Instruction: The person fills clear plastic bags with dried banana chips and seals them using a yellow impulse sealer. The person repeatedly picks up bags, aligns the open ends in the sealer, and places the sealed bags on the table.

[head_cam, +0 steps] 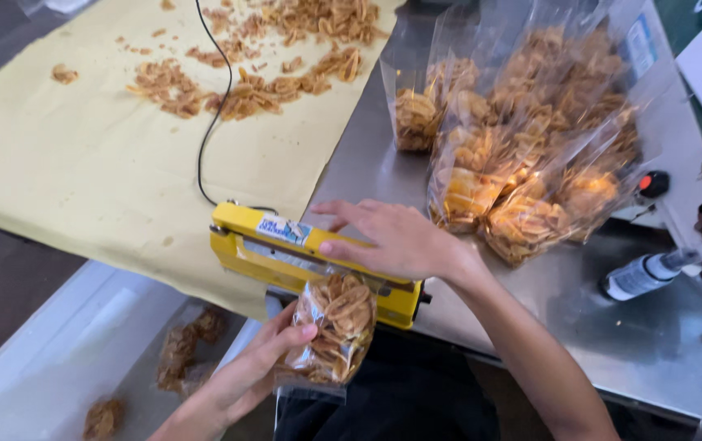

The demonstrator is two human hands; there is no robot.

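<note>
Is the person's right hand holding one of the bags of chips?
No, the right hand lies flat on the yellow sealer; the left hand holds the bag of chips.

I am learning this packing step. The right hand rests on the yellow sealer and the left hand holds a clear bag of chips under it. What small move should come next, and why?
Probably press the yellow bar-shaped heat sealer down with the right hand. The left hand holds the clear plastic bag of fried chips with its top apparently between the sealer's arms.

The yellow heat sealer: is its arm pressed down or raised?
Pressed down: the right hand lies flat on the yellow heat sealer, clamping the chip bag.
</note>
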